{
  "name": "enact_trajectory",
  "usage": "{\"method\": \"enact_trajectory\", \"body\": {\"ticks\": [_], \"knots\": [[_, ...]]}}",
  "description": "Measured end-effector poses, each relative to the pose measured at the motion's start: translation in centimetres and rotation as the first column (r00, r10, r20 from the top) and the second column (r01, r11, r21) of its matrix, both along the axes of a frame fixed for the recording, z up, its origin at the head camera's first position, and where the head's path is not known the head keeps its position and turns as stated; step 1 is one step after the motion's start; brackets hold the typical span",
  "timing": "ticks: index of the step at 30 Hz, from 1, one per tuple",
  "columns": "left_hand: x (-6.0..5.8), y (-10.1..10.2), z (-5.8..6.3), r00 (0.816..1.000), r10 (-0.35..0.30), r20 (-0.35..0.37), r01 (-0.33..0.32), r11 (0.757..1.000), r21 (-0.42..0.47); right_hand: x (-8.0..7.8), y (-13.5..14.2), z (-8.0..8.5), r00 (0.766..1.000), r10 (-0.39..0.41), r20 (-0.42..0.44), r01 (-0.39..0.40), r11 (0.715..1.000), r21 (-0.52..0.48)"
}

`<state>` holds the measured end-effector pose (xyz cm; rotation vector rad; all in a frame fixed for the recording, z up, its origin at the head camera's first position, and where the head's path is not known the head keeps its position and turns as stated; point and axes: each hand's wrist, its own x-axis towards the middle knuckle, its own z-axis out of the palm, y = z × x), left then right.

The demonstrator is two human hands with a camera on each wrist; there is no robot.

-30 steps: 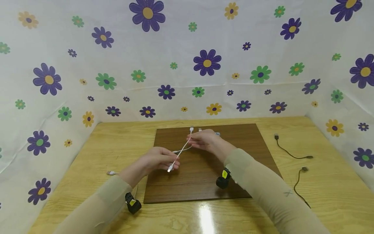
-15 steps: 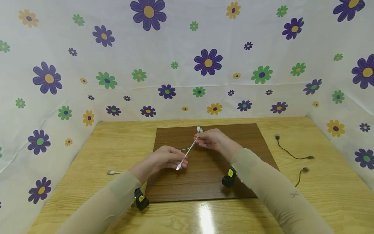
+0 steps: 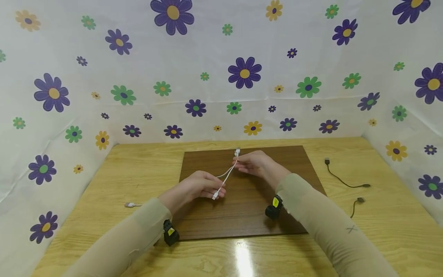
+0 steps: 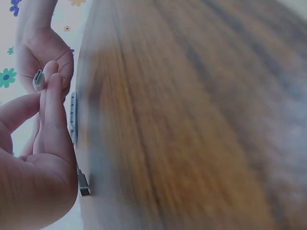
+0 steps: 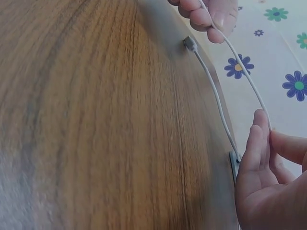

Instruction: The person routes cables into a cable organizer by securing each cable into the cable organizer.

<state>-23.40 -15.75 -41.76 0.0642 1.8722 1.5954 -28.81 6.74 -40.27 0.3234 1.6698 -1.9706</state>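
Both my hands hold a short white USB cable [image 3: 226,179] stretched over a dark brown wooden board [image 3: 242,215]. My left hand [image 3: 199,186] pinches it near the USB-C plug [image 4: 38,80], whose open end faces the left wrist camera. Farther back, my right hand [image 3: 257,163] pinches the cord just below the other plug [image 3: 237,151]. Beneath runs a second white cable [image 5: 216,91], lying on the board with one plug [image 5: 190,44] toward the left hand. A flat grey piece with a row of slots [image 4: 74,117] lies beside it, hidden behind the right hand in the head view.
Left of the board, a white cable's plug [image 3: 130,204] lies on the light wooden table [image 3: 145,165], its cord passing under the left forearm. To the right lie a black cable [image 3: 342,180] and another dark cable [image 3: 353,207], partly behind the right sleeve. A flowered cloth [image 3: 207,50] hangs behind.
Both hands have shifted right with the white cable between them, mostly in the first half second. Its far plug now overlaps the second cable's plug in the head view.
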Motion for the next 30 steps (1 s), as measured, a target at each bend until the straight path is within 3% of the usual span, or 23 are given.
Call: {"method": "enact_trajectory", "body": {"ticks": [12,30], "knots": [[-0.6,1.0,0.8,1.000,0.012,-0.016,-0.013,1.000,-0.008,-0.3,1.0,0.1,0.999,-0.039,0.000,0.039,0.999,0.004],[-1.0,1.8,-0.1,0.997,0.076,-0.013,-0.076,0.997,0.020,-0.7,1.3,-0.6,0.996,-0.086,-0.013,0.087,0.993,0.079]]}}
